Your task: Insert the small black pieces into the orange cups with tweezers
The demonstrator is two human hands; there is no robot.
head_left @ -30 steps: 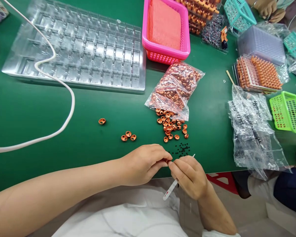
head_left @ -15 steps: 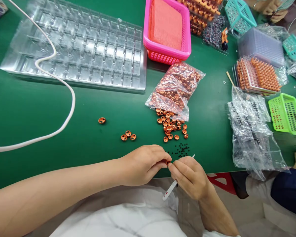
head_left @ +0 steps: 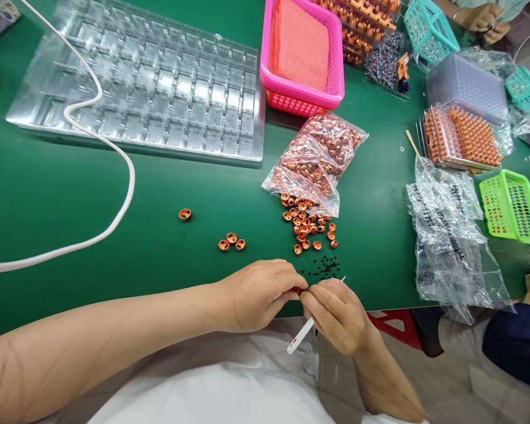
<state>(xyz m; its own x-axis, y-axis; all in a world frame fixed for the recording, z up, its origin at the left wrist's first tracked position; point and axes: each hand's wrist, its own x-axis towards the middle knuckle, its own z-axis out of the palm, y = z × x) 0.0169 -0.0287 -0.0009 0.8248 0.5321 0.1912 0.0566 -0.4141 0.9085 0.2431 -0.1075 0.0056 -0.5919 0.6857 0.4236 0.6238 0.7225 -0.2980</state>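
Pinched in the fingertips of my left hand (head_left: 258,294) is a small copper-coloured cup (head_left: 299,290), mostly hidden by the fingers. My right hand (head_left: 338,315) meets it there, its fingertips against the cup, while a thin white stick-like tool (head_left: 300,337) lies through its closed fingers. Just beyond the hands are several tiny black pieces (head_left: 327,268). Farther off lies a pile of loose copper cups (head_left: 304,227) at the mouth of a clear bag (head_left: 320,156) full of them. To the left, three cups (head_left: 232,238) sit together, and a single cup (head_left: 185,214) lies apart.
A clear moulded tray (head_left: 159,88), crossed by a white cable (head_left: 126,200), lies at the back left. Beside it stands a pink basket (head_left: 302,100). Plastic bags (head_left: 446,235), a green basket (head_left: 510,206) and orange part trays (head_left: 463,135) are on the right. Another person's hands (head_left: 488,20) show at top right.
Both hands stay together at the cup, with only slight finger movement. The white tool has tilted and shifted a little to the left. The whole view has moved slightly.
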